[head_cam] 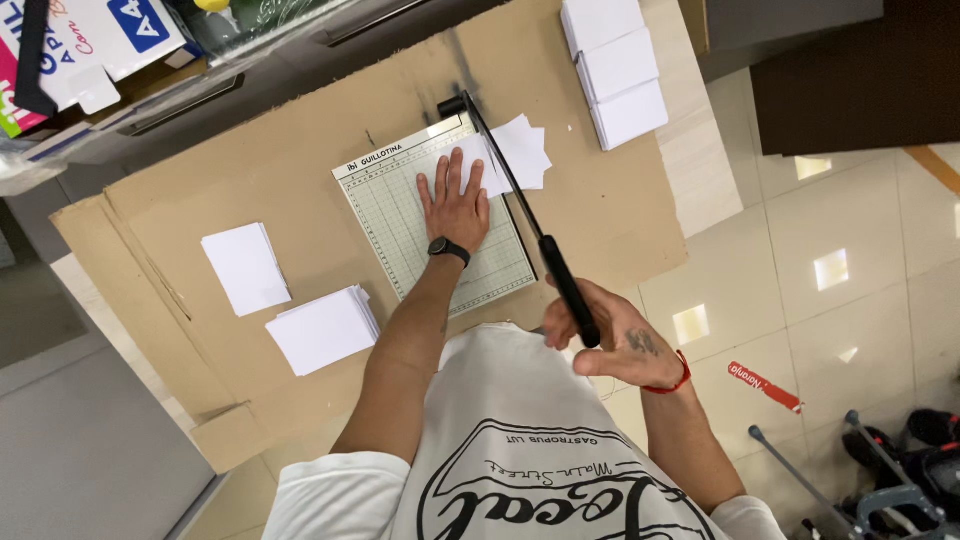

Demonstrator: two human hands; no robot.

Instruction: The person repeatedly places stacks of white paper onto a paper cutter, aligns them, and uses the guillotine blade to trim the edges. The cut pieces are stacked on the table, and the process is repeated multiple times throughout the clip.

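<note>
1. Paper cutter [420, 215] w/ grid base lies mid cardboard sheet [250, 150]; left hand [455, 205] flat, fingers spread, pressing white paper [515, 150] on it.
2. Right hand [600, 335] wrapped round black lever handle [570, 290], arm raised.
3. Blade edge hidden under lever; paper partly covered by the hand.
4. White stacks [325, 328] left, more [615, 70] top right; beige tiled floor [850, 220].

Packages and labels around the bench

A white-and-blue paper pack [120, 30] lies beyond the bench's far left corner, a pink-edged pack [12, 95] beside it; a red strip label [764, 386] lies on the floor tiles.
</note>
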